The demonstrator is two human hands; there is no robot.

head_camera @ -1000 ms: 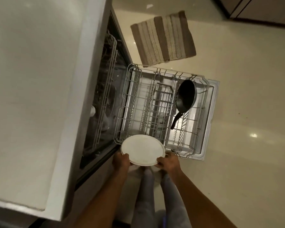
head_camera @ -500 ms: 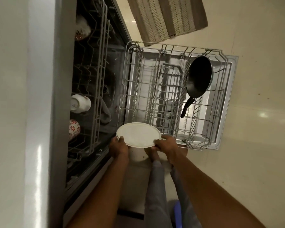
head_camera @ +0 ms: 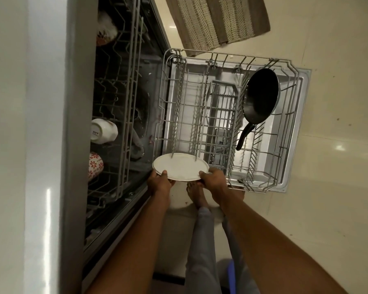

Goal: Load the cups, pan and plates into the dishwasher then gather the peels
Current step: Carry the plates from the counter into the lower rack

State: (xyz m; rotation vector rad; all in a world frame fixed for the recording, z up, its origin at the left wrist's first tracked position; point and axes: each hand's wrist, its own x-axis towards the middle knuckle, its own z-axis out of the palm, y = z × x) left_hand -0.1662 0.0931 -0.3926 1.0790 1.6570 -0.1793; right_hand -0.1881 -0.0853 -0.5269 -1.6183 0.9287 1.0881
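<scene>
The left hand (head_camera: 158, 183) and the right hand (head_camera: 212, 180) each clamp the near rim of one white plate (head_camera: 180, 168), the left at its near-left edge, the right at its near-right edge. The plate is held roughly flat at the near end of the lower rack (head_camera: 225, 115), and two rack tines cross its far edge. Below the plate, a bare foot (head_camera: 197, 195) stands on the cream floor (head_camera: 327, 187).

The lower rack is pulled out over the open dishwasher door (head_camera: 302, 124). In its right part a black pan (head_camera: 260, 95) leans on edge, with the handle pointing toward the near side.

To the left, the upper rack (head_camera: 128, 102) sits inside the dishwasher. It holds a white cup (head_camera: 103, 131) on its side, a red-flowered cup (head_camera: 96, 166) nearer, and another patterned cup (head_camera: 105, 32) at the far end.

A striped mat (head_camera: 217, 20) lies on the floor beyond the door.
</scene>
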